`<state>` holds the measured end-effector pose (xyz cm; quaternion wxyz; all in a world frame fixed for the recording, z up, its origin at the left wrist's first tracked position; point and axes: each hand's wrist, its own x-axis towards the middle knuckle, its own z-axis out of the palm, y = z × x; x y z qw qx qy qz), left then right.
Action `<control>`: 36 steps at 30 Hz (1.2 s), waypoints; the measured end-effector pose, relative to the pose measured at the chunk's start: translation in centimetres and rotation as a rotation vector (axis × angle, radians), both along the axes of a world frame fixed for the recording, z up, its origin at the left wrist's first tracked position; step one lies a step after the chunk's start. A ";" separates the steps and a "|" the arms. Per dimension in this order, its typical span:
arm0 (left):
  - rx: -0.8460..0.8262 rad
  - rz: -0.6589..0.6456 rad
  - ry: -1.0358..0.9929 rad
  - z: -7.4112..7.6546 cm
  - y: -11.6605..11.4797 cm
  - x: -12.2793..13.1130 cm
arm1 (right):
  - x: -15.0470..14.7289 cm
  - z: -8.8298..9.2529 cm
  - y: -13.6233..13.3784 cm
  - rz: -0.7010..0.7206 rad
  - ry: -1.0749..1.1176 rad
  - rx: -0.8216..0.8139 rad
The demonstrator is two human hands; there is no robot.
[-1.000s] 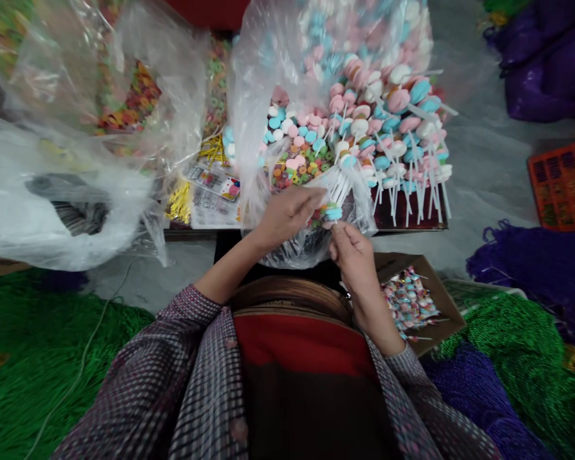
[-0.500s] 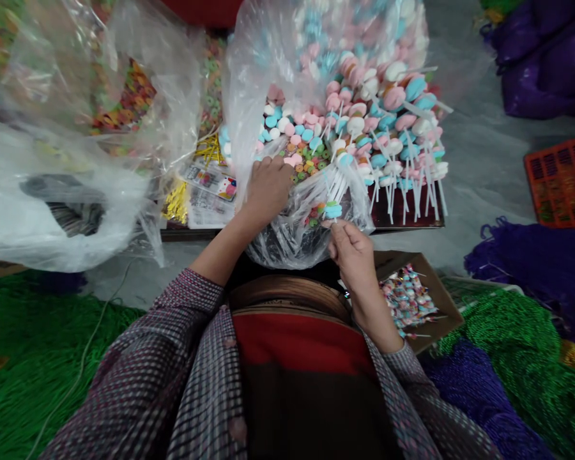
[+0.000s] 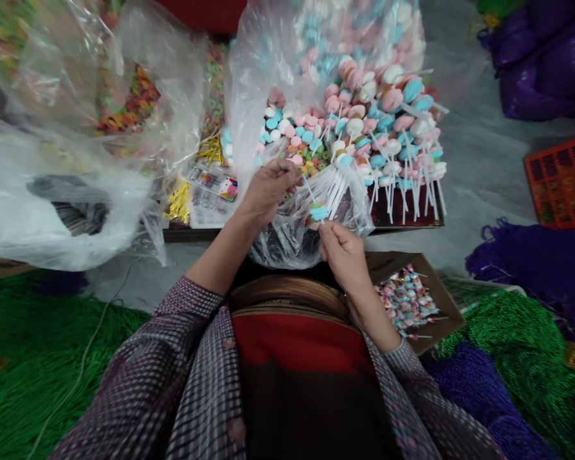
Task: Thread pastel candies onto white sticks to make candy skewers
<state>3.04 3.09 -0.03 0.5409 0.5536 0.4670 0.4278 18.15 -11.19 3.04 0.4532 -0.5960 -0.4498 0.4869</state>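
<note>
My right hand (image 3: 342,252) pinches the lower end of a white lollipop stick, with blue and green candy pieces (image 3: 319,211) threaded just above the fingertips. The bare part of the stick (image 3: 309,188) points up and left to my left hand (image 3: 273,185). My left hand's fingers are pinched together at the stick's upper tip; what lies between them is mostly hidden. Beneath both hands is a clear plastic bag (image 3: 287,246). Small ring candies (image 3: 315,163) and pink, blue and white candy discs (image 3: 287,124) lie just beyond.
Finished candy sticks (image 3: 393,140) are heaped on the table at the right. Bags of ring candies (image 3: 131,102) stand at the left, near yellow ties (image 3: 177,201). A cardboard box (image 3: 443,313) of wrapped lollipops sits by my right arm. An orange crate (image 3: 560,182) stands farther right.
My left hand has lifted from the candies and come back to the stick's tip, fingers pinched. My right hand has shifted slightly left, with the lollipop stick still in its grip.
</note>
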 end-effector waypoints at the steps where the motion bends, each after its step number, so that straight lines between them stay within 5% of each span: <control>1: -0.003 -0.002 -0.016 0.0 -0.3 0.2 | -0.1 0.1 0.0 -0.002 -0.003 -0.003; 6: 0.150 0.019 0.107 0.1 -2.3 0.7 | 0.0 0.0 -0.2 -0.021 -0.019 -0.031; 11: 0.321 -0.236 0.173 0.5 -4.2 1.0 | 0.8 -1.2 -0.1 -0.044 0.020 -0.039; 13: 0.367 -0.268 0.234 0.6 -3.2 0.8 | 1.1 -1.6 0.0 -0.065 0.060 -0.036; 19: 0.472 -0.039 0.834 -0.1 4.0 -0.5 | 1.1 -1.5 0.1 -0.080 0.107 -0.015; 23: 0.456 -0.107 1.057 -0.6 5.6 -0.6 | 1.2 -1.8 -0.2 -0.073 0.121 -0.013; 29: 0.499 -0.136 1.001 -0.4 5.1 -1.0 | 1.7 -2.4 -0.4 -0.095 0.137 0.017; 36: 0.413 -0.107 0.830 -1.1 7.7 -0.7 | 1.4 -2.4 -0.3 -0.094 0.128 0.011</control>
